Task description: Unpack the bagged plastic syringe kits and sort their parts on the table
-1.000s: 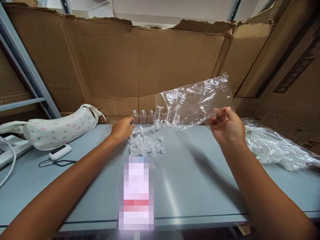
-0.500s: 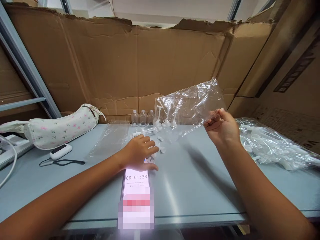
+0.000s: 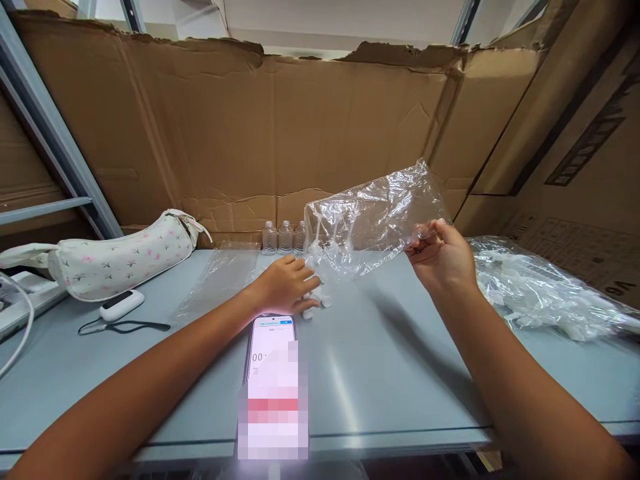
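From where I stand, the right hand (image 3: pixel 443 257) has its thumb and fingers pinched together on the near edge of a clear, glossy, crinkled plastic bag (image 3: pixel 385 213), which is lifted at that end and slopes down leftward, toward the back of the smooth grey-blue table (image 3: pixel 400 373). Through its film I see slim white plastic pump tops with long stalks (image 3: pixel 350 233); whether they stand inside the bag or behind it, I can't tell.

The left hand (image 3: pixel 287 287) is palm down with its fingers spread apart, low over a scatter of small, rounded white plastic caps (image 3: pixel 325 300). A few show past its fingertips; whatever lies under the palm is hidden from me.

To my eye, the pinch wants to be firm but light: a thin film like this slips if held slackly and creases if squeezed. A gentle, steady pull would hold it taut without dragging it against the row of small clear bottles (image 3: pixel 285 237) by its left end. The left hand does best with the fingers curved and low, since caps that round would roll easily if knocked. The slim, lit smartphone (image 3: pixel 274 373) lies just in front of that wrist, so I would mind the heel of the hand there, and the flat clear plastic sheet (image 3: pixel 223 273) beside the forearm, which could snag.
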Demonstrator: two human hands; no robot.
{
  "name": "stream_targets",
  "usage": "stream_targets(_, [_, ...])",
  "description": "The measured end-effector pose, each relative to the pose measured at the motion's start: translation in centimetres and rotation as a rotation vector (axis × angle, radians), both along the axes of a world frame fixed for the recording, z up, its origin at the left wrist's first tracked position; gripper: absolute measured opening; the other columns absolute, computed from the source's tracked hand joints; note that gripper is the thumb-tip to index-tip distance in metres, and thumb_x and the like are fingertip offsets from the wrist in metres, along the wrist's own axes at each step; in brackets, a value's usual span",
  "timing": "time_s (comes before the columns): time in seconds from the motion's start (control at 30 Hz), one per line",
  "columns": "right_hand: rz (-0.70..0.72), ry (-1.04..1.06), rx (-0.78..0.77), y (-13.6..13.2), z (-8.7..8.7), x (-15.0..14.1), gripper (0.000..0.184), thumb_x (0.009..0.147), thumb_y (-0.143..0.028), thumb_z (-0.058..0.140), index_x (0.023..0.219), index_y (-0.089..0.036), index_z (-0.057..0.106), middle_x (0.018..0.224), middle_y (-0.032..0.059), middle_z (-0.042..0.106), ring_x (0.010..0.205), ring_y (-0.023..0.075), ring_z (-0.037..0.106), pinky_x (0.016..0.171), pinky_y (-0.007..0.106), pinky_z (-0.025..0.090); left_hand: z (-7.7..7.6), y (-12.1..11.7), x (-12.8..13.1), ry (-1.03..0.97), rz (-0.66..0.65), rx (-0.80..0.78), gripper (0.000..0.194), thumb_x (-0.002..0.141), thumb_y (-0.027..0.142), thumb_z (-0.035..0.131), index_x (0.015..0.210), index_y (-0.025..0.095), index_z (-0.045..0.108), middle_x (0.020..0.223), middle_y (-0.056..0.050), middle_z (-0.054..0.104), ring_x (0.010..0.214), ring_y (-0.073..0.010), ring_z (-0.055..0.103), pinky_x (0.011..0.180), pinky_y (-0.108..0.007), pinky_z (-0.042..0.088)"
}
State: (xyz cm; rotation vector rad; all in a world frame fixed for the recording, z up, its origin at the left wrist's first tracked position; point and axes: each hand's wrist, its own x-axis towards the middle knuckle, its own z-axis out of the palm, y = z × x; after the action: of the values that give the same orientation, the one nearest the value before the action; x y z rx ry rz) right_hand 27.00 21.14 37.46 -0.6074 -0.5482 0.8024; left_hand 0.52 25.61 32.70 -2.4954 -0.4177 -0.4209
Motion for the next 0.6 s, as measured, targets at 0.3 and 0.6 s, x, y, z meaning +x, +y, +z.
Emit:
stream_targets(0.3, [0.051,-0.054,0.007,0.2,-0.5,-0.3,0.021,0.083,-0.016,0.051,0.062,-0.019,0.053,0.055,-0.0043,0.054,0.044,0.0055,0.047,0.043,0.016,0.044,0.8,-1.3,-2.3,-0.067,0.044,0.048,0.031,0.093,0.036,0.040,0.093,0.016,0.063,0.094,-0.010,0.067,0.083,-0.0224,0.058,0.070,-0.034,0.036])
stream_targets(0.6, [0.323,-0.150,-0.230,0.1,-1.2,-1.7,0.013,0.076,-0.020,0.063,0.066,-0.019,0.055,0.056,-0.0047,0.057,0.045,0.0050,0.049,0.042,0.015,0.042,1.3,-5.3,-4.5,-0.546,0.156,-0.487,0.023,0.091,0.032,0.045,0.093,0.019,0.063,0.094,-0.005,0.069,0.086,-0.0199,0.060,0.078,-0.035,0.043])
